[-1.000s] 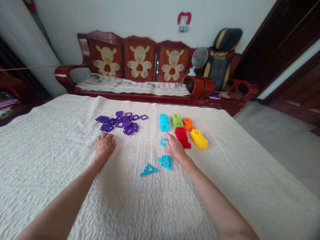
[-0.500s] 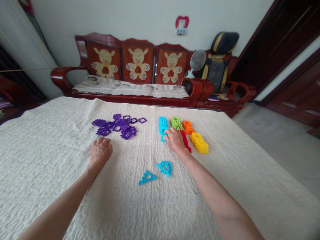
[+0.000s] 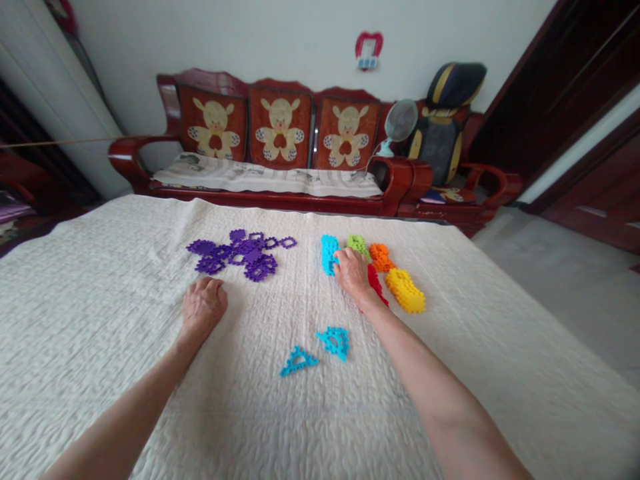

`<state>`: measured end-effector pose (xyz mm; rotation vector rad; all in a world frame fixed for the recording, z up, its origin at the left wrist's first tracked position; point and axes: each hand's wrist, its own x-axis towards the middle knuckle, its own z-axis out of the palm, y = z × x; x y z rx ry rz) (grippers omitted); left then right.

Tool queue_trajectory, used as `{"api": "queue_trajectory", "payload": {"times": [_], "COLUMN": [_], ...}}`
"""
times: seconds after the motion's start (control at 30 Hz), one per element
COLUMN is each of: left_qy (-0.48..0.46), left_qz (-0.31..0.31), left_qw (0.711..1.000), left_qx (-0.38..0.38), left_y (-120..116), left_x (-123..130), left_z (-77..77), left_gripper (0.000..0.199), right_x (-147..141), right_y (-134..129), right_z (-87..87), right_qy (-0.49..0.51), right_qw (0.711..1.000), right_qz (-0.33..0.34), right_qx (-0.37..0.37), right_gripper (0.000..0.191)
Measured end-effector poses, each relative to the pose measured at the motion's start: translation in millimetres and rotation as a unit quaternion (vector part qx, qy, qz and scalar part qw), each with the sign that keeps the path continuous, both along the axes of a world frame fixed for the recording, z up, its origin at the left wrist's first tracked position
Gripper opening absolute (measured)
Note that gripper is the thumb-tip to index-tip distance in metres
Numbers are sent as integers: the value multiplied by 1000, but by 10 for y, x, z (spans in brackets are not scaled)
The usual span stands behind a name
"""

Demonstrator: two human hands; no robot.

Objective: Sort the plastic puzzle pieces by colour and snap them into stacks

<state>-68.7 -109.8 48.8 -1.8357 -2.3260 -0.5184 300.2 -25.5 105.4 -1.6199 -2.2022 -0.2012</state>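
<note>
A right hand (image 3: 351,273), its grip too obscured to tell, meets a bright-blue toothed plastic stack (image 3: 329,250) while the left hand (image 3: 204,303), fingers curled together, rests near purple toothed plastic pieces (image 3: 253,255).

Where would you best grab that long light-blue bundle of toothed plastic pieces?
Probably around the middle of the light-blue bundle, from above, pinching its two long sides: it lies narrow, pointing away from the person. Its left side looks freer, as the right hand overlaps its right edge.
</note>
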Motion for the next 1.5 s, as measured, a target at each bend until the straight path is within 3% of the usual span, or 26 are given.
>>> {"api": "queue_trajectory", "payload": {"times": [0.13, 0.33, 0.53, 0.63, 0.73, 0.93, 1.13, 1.33, 1.5], "left_qy": [-6, -20, -30, -34, -30, -24, -31, -31, -19], "left_qz": [-3, -7, -15, -15, -16, -11, -5, -19, -4], "left_qw": [1000, 1000, 999, 999, 999, 1000, 1000, 999, 1000], "left_qx": [-1, -3, 6, 2, 4, 8, -4, 2, -5], "left_y": [4, 10, 12, 9, 9, 5, -6, 21, 18], "left_x": [-10, -30, -38, -35, -37, -27, -9, -49, -36], "left_z": [-15, -33, -44, -40, -45, -37, -4, -53, -40], "left_gripper": [37, 37, 37, 36, 35, 37, 37, 38, 39], "right_x": [57, 73, 178, 256, 270, 118, 19, 97, 140], "right_y": [-142, -676, -1174, -1346, -1478, -1546, -1538, -1546, -1565], "right_z": [-24, -81, -180, -147, -93, -131, -208, -238, -188], "right_qy": [45, 116, 172, 142, 104, 112, 174, 126, 93], "right_qw": [998, 985, 965, 956, 954, 957, 952, 955, 963], "right_qz": [34, 124, 152, 160, 168, 189, 223, 255, 240], "right_qx": [18, 8, -128, -201, -223, -191, -117, -87, -75], "right_gripper": [20, 24, 17, 32, 46, 41, 62, 78, 70]}}
